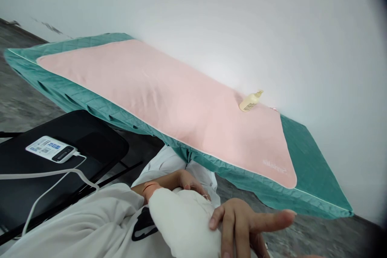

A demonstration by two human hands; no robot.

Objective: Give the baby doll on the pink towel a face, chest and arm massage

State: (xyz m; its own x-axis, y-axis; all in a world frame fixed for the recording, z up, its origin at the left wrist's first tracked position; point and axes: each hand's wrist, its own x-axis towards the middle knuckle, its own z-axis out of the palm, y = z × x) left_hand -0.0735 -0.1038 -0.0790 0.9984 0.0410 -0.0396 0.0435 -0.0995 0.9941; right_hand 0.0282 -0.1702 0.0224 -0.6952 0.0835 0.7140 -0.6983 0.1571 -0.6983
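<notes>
No legible txt, pink mat (169, 96) logo (274, 168) blurred

A bedroom at home: a low mattress (314, 169) under a pink sheet (169, 100) fills mid-frame against a bare white wall (242, 20).

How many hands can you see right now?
2. The left hand lies on the white cloth bundle at bottom centre; the right hand touches the bundle's right side, lower down. No other person's hand shows.

The one head-worn camera looks forward and down, tilted, so the mattress (169, 100) runs from upper left to lower right. The left hand (188, 181) and right hand (242, 225) lie very near, at the bottom edge.
</notes>
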